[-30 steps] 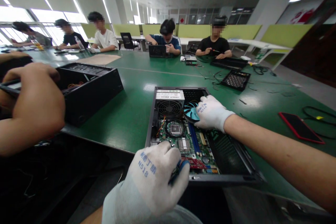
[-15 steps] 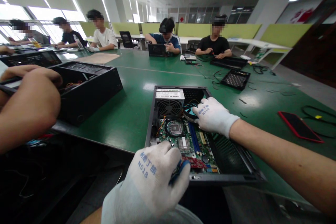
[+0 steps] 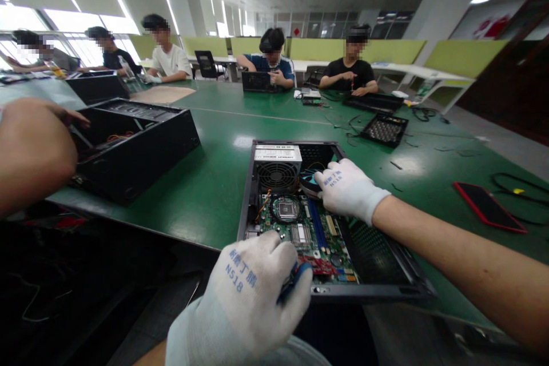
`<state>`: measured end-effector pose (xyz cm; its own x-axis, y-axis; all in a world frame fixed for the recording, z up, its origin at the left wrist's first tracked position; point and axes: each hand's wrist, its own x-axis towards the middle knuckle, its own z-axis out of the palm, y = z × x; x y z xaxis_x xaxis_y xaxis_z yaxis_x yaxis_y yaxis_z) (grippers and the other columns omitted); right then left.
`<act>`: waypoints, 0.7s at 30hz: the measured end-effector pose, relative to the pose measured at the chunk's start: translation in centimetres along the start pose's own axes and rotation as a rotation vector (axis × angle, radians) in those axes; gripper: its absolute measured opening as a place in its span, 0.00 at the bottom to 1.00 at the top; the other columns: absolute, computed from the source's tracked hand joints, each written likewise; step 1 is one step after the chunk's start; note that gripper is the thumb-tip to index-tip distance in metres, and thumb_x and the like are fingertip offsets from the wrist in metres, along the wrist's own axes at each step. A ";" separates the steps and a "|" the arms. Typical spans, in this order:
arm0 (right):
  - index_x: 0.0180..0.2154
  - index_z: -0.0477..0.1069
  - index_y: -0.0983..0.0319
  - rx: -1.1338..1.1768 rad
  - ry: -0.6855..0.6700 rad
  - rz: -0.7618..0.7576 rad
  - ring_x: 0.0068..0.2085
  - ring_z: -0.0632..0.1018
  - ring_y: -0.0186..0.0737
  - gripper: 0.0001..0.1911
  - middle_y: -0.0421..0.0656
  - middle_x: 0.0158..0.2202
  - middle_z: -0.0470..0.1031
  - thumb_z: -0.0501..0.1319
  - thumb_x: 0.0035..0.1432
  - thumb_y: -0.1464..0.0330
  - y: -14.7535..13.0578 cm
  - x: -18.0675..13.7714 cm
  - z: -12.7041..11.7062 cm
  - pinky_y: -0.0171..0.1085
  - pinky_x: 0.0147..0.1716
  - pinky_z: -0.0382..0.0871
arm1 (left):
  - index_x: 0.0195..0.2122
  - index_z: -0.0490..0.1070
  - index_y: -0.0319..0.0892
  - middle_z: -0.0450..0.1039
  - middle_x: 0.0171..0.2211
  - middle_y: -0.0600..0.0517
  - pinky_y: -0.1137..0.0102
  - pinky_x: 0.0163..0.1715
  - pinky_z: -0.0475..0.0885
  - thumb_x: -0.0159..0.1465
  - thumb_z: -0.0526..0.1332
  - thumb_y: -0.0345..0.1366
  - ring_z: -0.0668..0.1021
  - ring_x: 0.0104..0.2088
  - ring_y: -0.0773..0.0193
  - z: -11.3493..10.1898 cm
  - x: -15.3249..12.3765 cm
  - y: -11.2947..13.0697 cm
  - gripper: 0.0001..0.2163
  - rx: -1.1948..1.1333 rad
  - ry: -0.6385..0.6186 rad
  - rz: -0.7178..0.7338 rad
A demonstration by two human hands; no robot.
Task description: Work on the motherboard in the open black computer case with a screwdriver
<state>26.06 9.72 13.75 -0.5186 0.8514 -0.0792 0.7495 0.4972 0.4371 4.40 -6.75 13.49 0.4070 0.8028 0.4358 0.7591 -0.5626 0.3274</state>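
The left hand [image 3: 246, 291], in a white knitted glove [image 3: 231, 303] with blue print, is closed around a blue object [image 3: 295, 283], mostly hidden, so its full shape I cannot tell. The right hand [image 3: 345, 187], gloved likewise, grips by the edge a round, tilted fan [image 3: 309, 187] with blue blades, inside the open black case [image 3: 369, 293]. Between both hands lies the green circuit board [image 3: 307, 223], with a square metal socket [image 3: 286, 210]. Left of the fan stands a boxy metal power supply [image 3: 278, 154] with round grille [image 3: 277, 175].

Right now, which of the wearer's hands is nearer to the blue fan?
Right. The right hand holds the blue fan; the left hand is apart from it, at the near edge of the computer case.
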 end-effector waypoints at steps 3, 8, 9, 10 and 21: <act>0.47 0.74 0.64 0.015 0.041 0.020 0.45 0.78 0.56 0.17 0.56 0.40 0.81 0.55 0.61 0.63 0.1 0.0 0.2 0.47 0.42 0.60 | 0.30 0.63 0.45 0.68 0.28 0.54 0.64 0.25 0.58 0.68 0.58 0.38 0.71 0.26 0.64 0.1 -0.1 0.0 0.10 -0.004 -0.001 -0.006; 0.46 0.73 0.64 0.030 0.032 0.051 0.44 0.78 0.56 0.16 0.57 0.40 0.80 0.55 0.61 0.63 0.1 0.1 -0.1 0.47 0.41 0.59 | 0.30 0.63 0.46 0.68 0.28 0.54 0.64 0.25 0.59 0.69 0.57 0.39 0.72 0.26 0.63 0.0 -0.1 0.0 0.10 0.002 -0.023 -0.011; 0.46 0.73 0.65 0.035 0.027 0.062 0.44 0.79 0.56 0.16 0.57 0.40 0.80 0.55 0.61 0.63 0.0 0.1 -0.3 0.47 0.40 0.59 | 0.30 0.63 0.46 0.68 0.28 0.54 0.64 0.25 0.59 0.69 0.57 0.38 0.72 0.26 0.63 0.0 -0.1 0.0 0.09 0.002 -0.028 -0.012; 0.46 0.72 0.65 0.041 0.022 0.070 0.44 0.79 0.57 0.16 0.57 0.40 0.80 0.55 0.62 0.63 0.0 0.1 -0.4 0.47 0.40 0.59 | 0.30 0.63 0.45 0.68 0.28 0.54 0.64 0.25 0.59 0.68 0.57 0.38 0.72 0.27 0.63 0.0 -0.1 0.0 0.09 0.001 -0.033 -0.014; 0.47 0.73 0.63 0.049 -0.001 0.059 0.46 0.78 0.57 0.17 0.55 0.41 0.82 0.57 0.63 0.60 0.5 1.2 -0.3 0.46 0.41 0.59 | 0.29 0.62 0.45 0.69 0.28 0.54 0.65 0.25 0.58 0.68 0.57 0.38 0.71 0.25 0.63 0.0 0.1 0.1 0.10 -0.007 -0.012 -0.009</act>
<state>25.70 10.94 14.16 -0.4725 0.8796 -0.0553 0.7981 0.4536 0.3966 4.49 -6.69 13.56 0.4069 0.8099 0.4225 0.7591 -0.5571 0.3369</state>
